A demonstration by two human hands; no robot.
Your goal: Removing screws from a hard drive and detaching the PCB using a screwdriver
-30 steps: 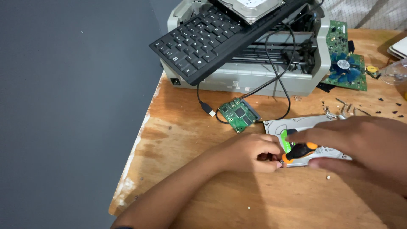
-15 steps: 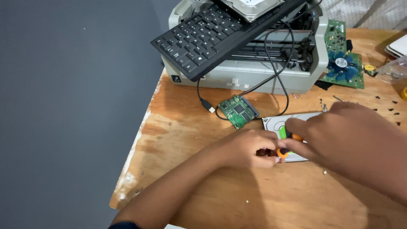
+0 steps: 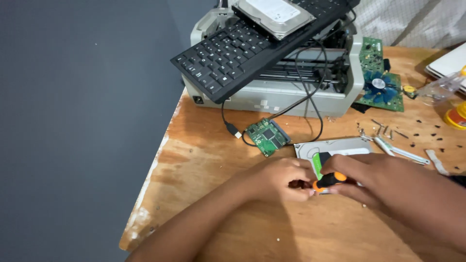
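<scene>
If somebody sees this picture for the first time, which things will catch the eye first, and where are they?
Low in the middle, the left hand and right hand meet over a silver hard drive on the wooden table; the right hand grips an orange and black screwdriver. Behind them a black keyboard lies tilted across a grey printer, with another drive on top. A small green circuit board lies between printer and hands.

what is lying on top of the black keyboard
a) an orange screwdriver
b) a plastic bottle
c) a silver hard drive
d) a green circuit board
c, a silver hard drive rests on the upper part of the black keyboard, which itself leans across the grey printer; the small green circuit board lies on the wooden table instead.
</scene>
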